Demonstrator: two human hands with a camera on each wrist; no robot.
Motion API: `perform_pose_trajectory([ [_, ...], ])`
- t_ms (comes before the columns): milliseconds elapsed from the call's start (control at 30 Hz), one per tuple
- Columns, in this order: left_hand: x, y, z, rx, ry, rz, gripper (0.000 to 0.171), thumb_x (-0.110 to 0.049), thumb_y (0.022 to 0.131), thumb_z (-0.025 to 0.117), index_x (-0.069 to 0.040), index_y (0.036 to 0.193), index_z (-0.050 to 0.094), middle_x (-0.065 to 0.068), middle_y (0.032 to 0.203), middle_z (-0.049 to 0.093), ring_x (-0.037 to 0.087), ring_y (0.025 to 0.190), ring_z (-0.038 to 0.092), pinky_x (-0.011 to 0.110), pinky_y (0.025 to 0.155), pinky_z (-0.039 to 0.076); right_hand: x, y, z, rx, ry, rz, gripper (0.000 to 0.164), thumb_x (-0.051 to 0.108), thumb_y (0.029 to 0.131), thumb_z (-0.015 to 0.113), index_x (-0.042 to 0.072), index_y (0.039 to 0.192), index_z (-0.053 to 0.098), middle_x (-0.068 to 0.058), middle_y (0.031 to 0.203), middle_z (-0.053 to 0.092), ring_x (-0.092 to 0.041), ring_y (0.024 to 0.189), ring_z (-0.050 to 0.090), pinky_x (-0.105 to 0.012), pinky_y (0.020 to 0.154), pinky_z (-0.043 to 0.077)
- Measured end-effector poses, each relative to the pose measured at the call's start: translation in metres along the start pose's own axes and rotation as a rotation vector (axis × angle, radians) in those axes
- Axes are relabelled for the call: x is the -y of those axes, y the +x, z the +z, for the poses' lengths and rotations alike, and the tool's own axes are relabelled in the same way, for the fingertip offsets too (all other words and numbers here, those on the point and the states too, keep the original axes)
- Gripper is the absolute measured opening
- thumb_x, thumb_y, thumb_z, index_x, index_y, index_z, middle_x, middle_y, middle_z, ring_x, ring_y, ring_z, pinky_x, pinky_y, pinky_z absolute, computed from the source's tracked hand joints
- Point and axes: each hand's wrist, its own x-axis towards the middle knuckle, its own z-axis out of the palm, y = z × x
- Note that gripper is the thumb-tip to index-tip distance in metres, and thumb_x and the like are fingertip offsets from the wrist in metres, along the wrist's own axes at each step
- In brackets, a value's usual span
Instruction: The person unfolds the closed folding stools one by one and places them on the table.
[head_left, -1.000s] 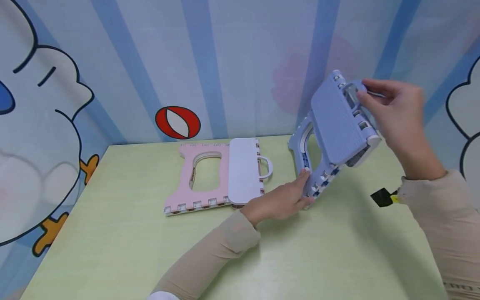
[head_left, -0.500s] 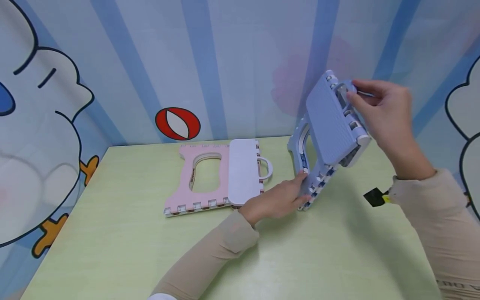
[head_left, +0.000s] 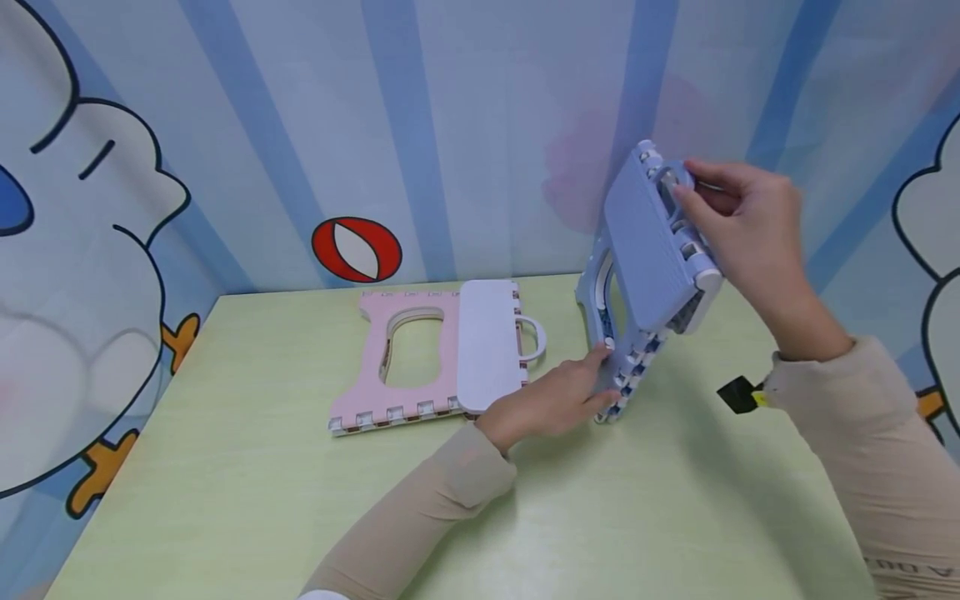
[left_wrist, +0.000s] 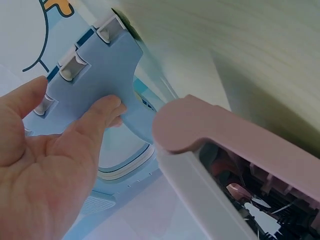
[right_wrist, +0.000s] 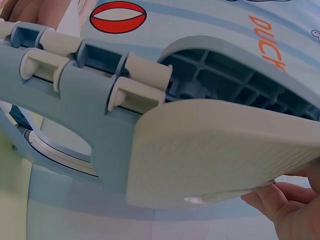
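A blue folding stool (head_left: 648,242) stands tilted on one end at the right of the table, its two seat halves partly folded together. My left hand (head_left: 551,400) grips the lower leg panel, thumb at the hinged edge and fingers at the oval opening. In the left wrist view the left hand (left_wrist: 65,145) lies along that blue panel (left_wrist: 107,60). Up at the seat, my right hand (head_left: 746,212) pinches the stool's handle (head_left: 673,177) between thumb and fingers. The right wrist view shows the right hand's fingertips (right_wrist: 275,197) below the seat half (right_wrist: 210,150).
A pink folding stool (head_left: 356,392) with a white seat (head_left: 489,346) lies folded flat on the light green table (head_left: 225,483), its loop handle (head_left: 536,337) toward the blue stool. Behind the table hangs a printed curtain (head_left: 480,150). A black tag (head_left: 738,395) hangs by the right sleeve.
My right hand has moved left with the handle, swinging the blue stool's seat leftward and more upright. The left hand has stayed nearly in place, and the pink stool has not moved.
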Motion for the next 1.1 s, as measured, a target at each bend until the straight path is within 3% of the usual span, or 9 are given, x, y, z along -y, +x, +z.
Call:
perform_pose_trajectory([
  [267,0.002,-0.001,0.000,-0.003,0.006,0.001,0.068,-0.035,0.108,0.041,-0.002,0.159,0.010,0.018,0.160,0.027,0.021,0.142,0.036,0.027,0.112,0.034,0.001,-0.001,0.007,-0.017,0.002,-0.069,0.036,0.020,0.097,0.067,0.009,0.131,0.065,-0.015,0.129,0.065,-0.011,0.106,0.068,-0.016,0.083,0.053],
  [400,0.003,-0.002,-0.001,-0.006,0.003,0.010,0.068,-0.035,0.108,0.041,-0.001,0.159,0.011,0.020,0.143,0.051,0.020,0.131,0.051,0.024,0.104,0.041,0.002,-0.001,0.010,-0.019,-0.002,-0.099,0.036,0.020,0.097,0.067,0.010,0.131,0.065,-0.014,0.129,0.064,-0.016,0.108,0.068,-0.018,0.084,0.053],
  [500,0.003,-0.004,-0.003,0.000,-0.009,0.014,0.069,-0.036,0.108,0.042,-0.001,0.159,0.012,0.013,0.101,0.069,0.012,0.090,0.066,0.021,0.086,0.045,0.003,-0.001,0.013,-0.015,0.004,-0.125,0.037,0.020,0.096,0.068,0.010,0.131,0.065,-0.014,0.129,0.065,-0.018,0.109,0.067,-0.018,0.083,0.053],
  [567,0.004,-0.005,-0.004,0.001,-0.020,0.012,0.069,-0.036,0.107,0.043,-0.001,0.158,0.013,0.007,0.075,0.065,0.008,0.060,0.055,0.021,0.073,0.044,0.004,0.000,0.015,-0.010,0.012,-0.142,0.037,0.018,0.095,0.069,0.010,0.131,0.065,-0.014,0.129,0.065,-0.018,0.109,0.067,-0.018,0.083,0.053],
  [633,0.004,-0.005,-0.004,0.005,-0.025,0.011,0.069,-0.035,0.107,0.044,0.000,0.158,0.014,0.004,0.060,0.057,0.008,0.044,0.036,0.022,0.064,0.041,0.006,0.000,0.018,0.001,0.023,-0.161,0.037,0.017,0.095,0.069,0.009,0.131,0.064,-0.014,0.128,0.065,-0.019,0.109,0.067,-0.018,0.083,0.052],
  [733,0.005,-0.006,-0.005,0.001,-0.018,0.007,0.069,-0.035,0.107,0.046,0.000,0.158,0.015,0.007,0.068,0.063,0.008,0.043,0.033,0.022,0.062,0.041,0.007,0.000,0.021,0.016,0.032,-0.179,0.038,0.015,0.095,0.069,0.008,0.132,0.064,-0.014,0.128,0.065,-0.021,0.111,0.066,-0.018,0.084,0.052],
  [867,0.005,-0.006,-0.005,-0.008,-0.001,0.011,0.070,-0.035,0.106,0.047,0.002,0.157,0.016,0.016,0.113,0.069,0.006,0.058,0.052,0.020,0.074,0.044,0.008,0.000,0.023,0.038,0.031,-0.196,0.039,0.015,0.096,0.068,0.008,0.134,0.062,-0.013,0.130,0.064,-0.024,0.113,0.065,-0.019,0.086,0.052],
  [1067,0.006,-0.005,-0.006,0.003,-0.015,0.007,0.071,-0.035,0.106,0.047,0.002,0.158,0.015,0.010,0.095,0.070,0.008,0.056,0.052,0.022,0.067,0.044,0.007,-0.001,0.025,0.067,0.016,-0.228,0.041,0.016,0.098,0.066,0.008,0.137,0.059,-0.012,0.132,0.062,-0.028,0.116,0.063,-0.021,0.089,0.051],
  [1100,0.006,-0.005,-0.006,0.001,-0.014,0.007,0.071,-0.036,0.106,0.048,0.002,0.158,0.016,0.011,0.100,0.071,0.006,0.060,0.054,0.021,0.069,0.044,0.007,-0.001,0.025,0.071,0.013,-0.232,0.041,0.016,0.098,0.066,0.009,0.137,0.059,-0.011,0.132,0.062,-0.027,0.116,0.063,-0.020,0.089,0.051],
])
